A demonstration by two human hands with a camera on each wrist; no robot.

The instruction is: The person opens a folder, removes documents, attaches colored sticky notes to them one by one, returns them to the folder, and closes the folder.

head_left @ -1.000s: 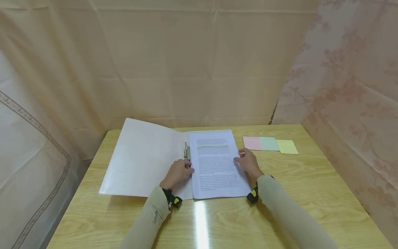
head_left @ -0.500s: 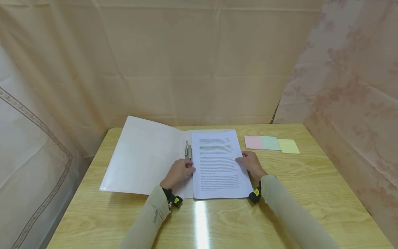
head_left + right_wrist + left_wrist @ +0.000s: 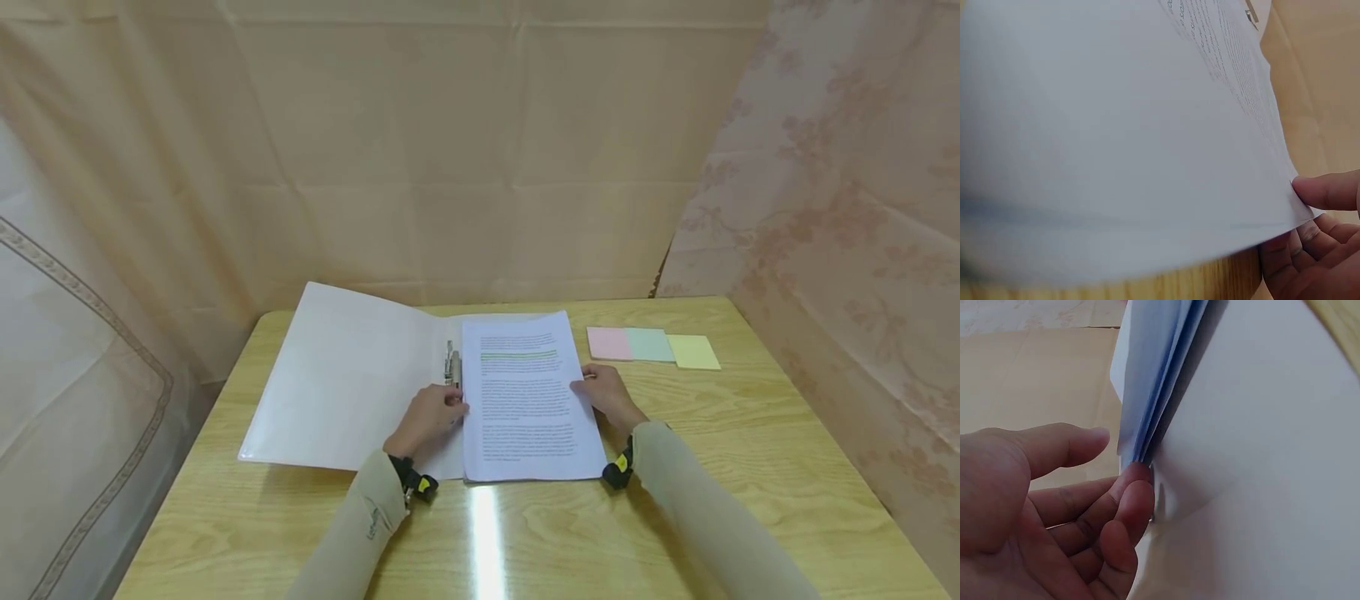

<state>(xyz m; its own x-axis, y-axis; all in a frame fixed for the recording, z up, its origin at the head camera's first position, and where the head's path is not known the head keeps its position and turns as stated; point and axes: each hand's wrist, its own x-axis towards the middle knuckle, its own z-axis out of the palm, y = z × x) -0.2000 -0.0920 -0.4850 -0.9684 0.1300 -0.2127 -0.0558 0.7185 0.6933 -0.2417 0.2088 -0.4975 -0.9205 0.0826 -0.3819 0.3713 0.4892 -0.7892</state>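
Note:
A stack of printed sheets (image 3: 525, 408), the top one with green-marked lines, lies over the right side of an opened white binder (image 3: 337, 383). My right hand (image 3: 609, 398) pinches the stack's right edge; in the right wrist view the thumb (image 3: 1325, 190) is on top and the fingers are beneath. My left hand (image 3: 427, 418) is at the left edge, beside the metal clip (image 3: 453, 367). The left wrist view shows its bent fingertips (image 3: 1132, 478) touching the sheets' edges, with the thumb (image 3: 1079, 444) apart from them.
Pink (image 3: 609, 343), green (image 3: 649, 344) and yellow sticky note pads (image 3: 693, 352) lie in a row to the right of the binder. Everything is on a wooden table (image 3: 720, 450), with a beige curtain (image 3: 480, 167) behind it.
The stack has shifted slightly right and its upper right corner has risen a little. My right hand has moved slightly right with the edge. My left hand has hardly moved.

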